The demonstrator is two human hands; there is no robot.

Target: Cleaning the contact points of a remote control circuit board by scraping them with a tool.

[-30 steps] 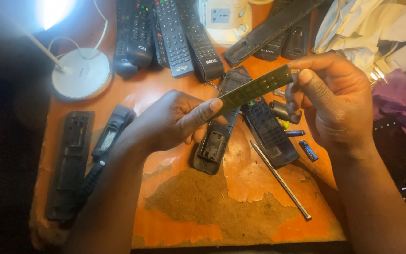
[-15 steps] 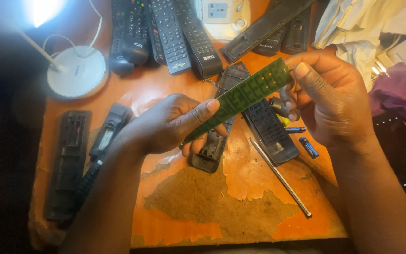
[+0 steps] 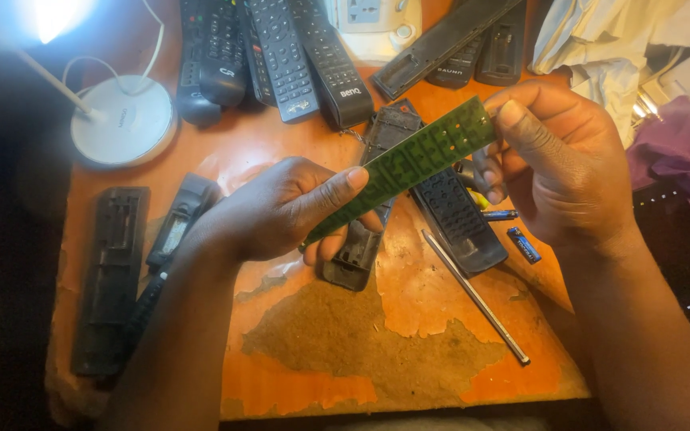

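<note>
The long green circuit board [image 3: 409, 164] is held in the air above the orange table [image 3: 409, 367], its long axis running on a slant from lower left to upper right. The right hand [image 3: 561, 172] is clamped on the board's upper right end, thumb pressed on the face and the other fingers curled behind it. The left hand [image 3: 281, 211] is closed on the lower left end, thumb laid along the board's edge and fingers wrapped beneath. Each hand has one end, so neither is nearer; the bare middle of the board spans the gap between them. Directly under the board lie two opened black remote shells [image 3: 449, 211], one partly hidden by the left fingers. Below and to the right of the board a thin metal rod [image 3: 477, 297] lies on the table, and just right of the shells are two small blue batteries [image 3: 525, 244]. Above the board a row of black remote controls [image 3: 281, 56] is fanned out. Well left of the board stand the round white lamp base [image 3: 121, 120] and a black remote back cover [image 3: 109, 279]. Nothing stands between the hands and the board.
</note>
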